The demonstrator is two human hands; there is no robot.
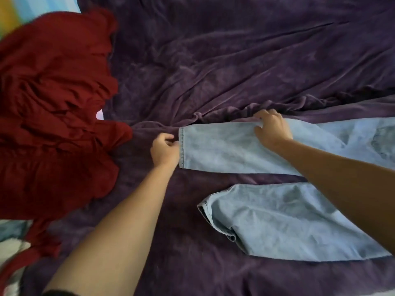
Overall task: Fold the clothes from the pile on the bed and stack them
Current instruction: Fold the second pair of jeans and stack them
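jeans (267,150) on blanket (213,60) — pile (53,103) left

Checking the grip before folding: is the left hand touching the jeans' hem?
Touching. Head view shows the left hand pinching the hem of the light blue jeans.

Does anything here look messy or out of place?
Yes. The near leg of the jeans lies skewed, hem curled; the left hand and right hand hold the far leg. The red garment lies crumpled at left.
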